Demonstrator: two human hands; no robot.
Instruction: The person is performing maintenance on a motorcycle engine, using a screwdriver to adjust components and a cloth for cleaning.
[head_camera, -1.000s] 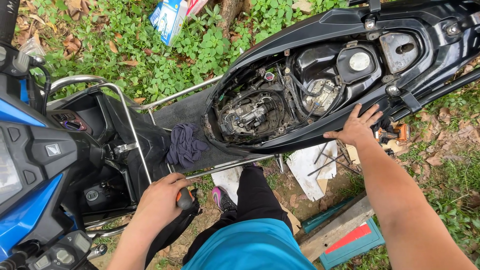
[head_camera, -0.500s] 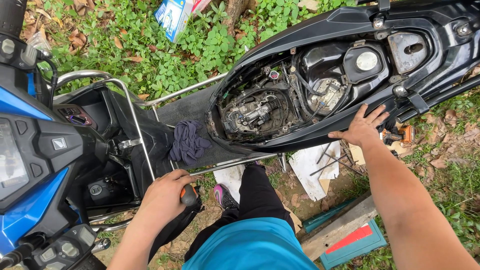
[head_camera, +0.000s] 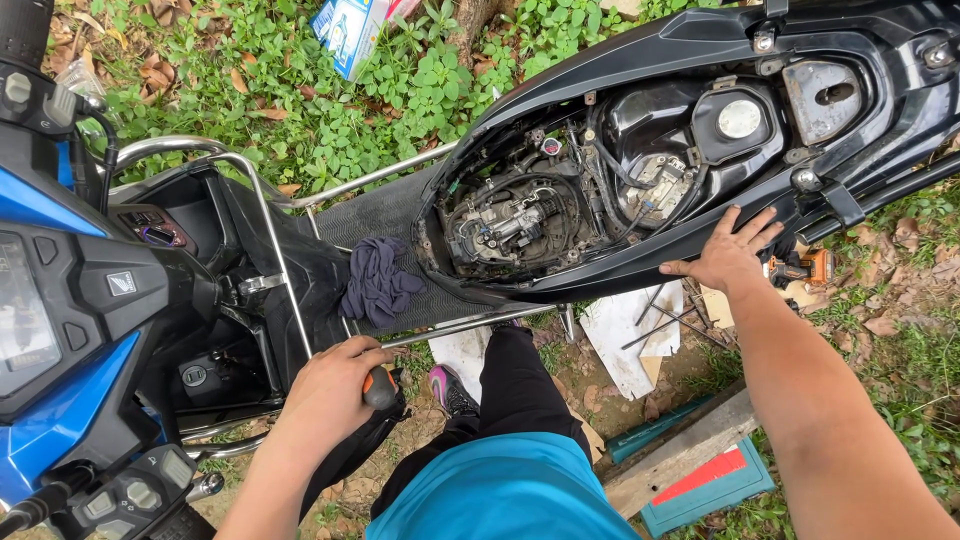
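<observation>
Head view, right hand (head_camera: 728, 255) now flatter on scooter body (head_camera: 640, 60), left hand (head_camera: 330, 390) unchanged

Single head camera on me, facing steeply down — close over my left hand (head_camera: 325, 395), my right hand (head_camera: 728, 258), open scooter body (head_camera: 640, 60); grass (head_camera: 330, 120) beyond. No second view.

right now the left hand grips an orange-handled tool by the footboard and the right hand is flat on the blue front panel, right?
Not quite. The left hand does grip the orange-handled tool, but the head view shows the right hand flat on the black side panel beside the open engine bay, not on the blue front panel.
</observation>
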